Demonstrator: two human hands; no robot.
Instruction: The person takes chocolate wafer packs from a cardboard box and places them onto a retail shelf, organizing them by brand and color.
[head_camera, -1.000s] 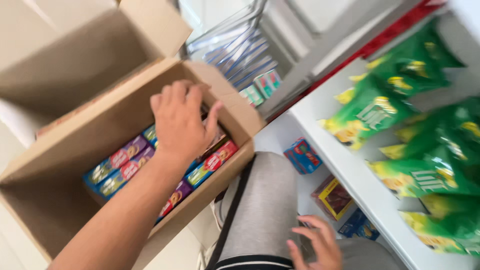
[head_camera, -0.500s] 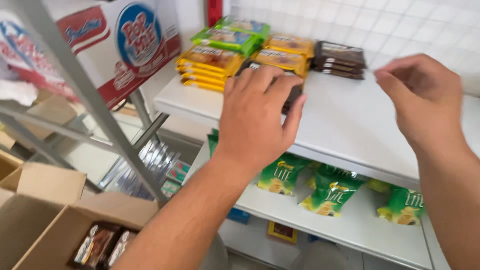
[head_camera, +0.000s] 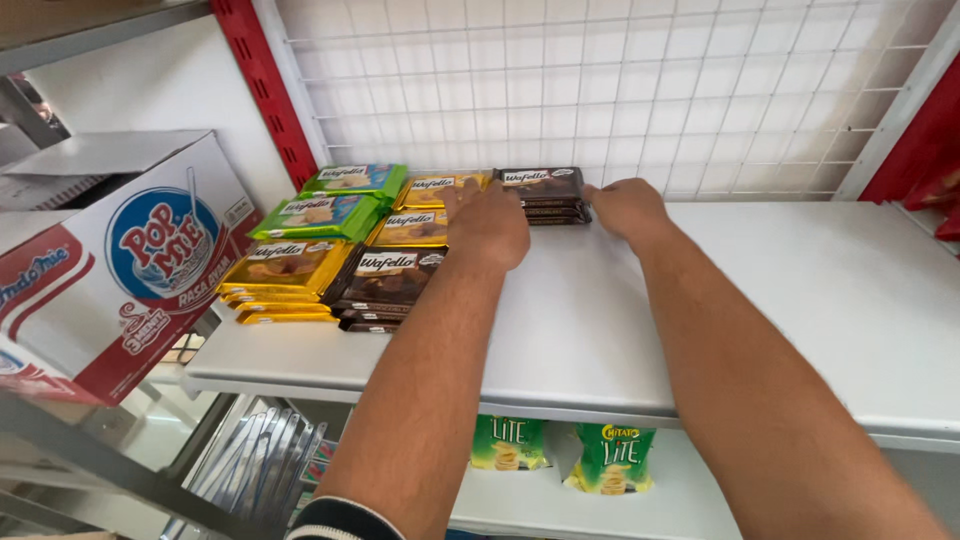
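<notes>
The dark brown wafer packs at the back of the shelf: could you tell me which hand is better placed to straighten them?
Probably the right hand: it rests at the edge of the dark brown wafer packs. The left hand lies over the yellow packs beside them.

Shop (stocked snack shelf (head_camera: 760, 290))

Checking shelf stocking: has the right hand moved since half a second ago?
Yes. The right hand went from raised above the white shelf down and back, touching the dark wafer packs.
</notes>
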